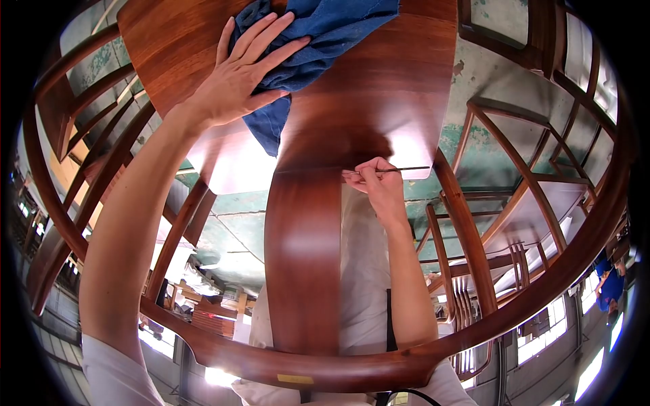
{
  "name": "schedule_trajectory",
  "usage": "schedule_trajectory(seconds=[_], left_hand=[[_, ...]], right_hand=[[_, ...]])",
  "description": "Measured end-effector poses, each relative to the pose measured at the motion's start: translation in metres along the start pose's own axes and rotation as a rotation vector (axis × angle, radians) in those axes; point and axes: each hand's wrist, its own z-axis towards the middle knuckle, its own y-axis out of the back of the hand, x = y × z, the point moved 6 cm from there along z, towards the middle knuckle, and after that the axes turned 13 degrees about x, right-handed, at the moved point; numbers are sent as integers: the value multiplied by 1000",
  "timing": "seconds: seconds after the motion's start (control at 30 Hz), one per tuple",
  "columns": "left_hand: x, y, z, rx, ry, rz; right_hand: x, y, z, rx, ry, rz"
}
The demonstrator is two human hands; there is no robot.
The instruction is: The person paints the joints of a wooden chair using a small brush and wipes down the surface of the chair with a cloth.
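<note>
A glossy reddish-brown wooden chair fills the middle, its seat [379,95] at the top and its flat back panel [305,257] running down to the curved top rail [325,369]. My left hand [247,74] lies with spread fingers on a crumpled blue cloth [318,47] on the seat. Near the joint of seat and back panel, my right hand [380,183] pinches a thin dark stick-like tool [413,168]. The tool's inner end is beside the panel's upper right edge; whether it touches the wood is hard to tell.
More wooden chair frames stand at the right [528,176] and left [88,162]. The chair's armrests curve round both sides of my arms. A person in blue [611,284] is at the far right. Greenish worn floor [233,230] shows below.
</note>
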Motion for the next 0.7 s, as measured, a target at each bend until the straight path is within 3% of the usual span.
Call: schedule_trajectory(seconds=[0.27, 0.6, 0.7], left_hand=[[-1, 1, 0, -4, -4, -1], [-27, 5, -5, -90, -31, -31], [-96, -17, -11, 201, -275, -118]], right_hand=[[2, -2, 0, -38, 7, -24], [17, 6, -23, -86, 179, 67], [22, 25, -46, -110, 213, 47]])
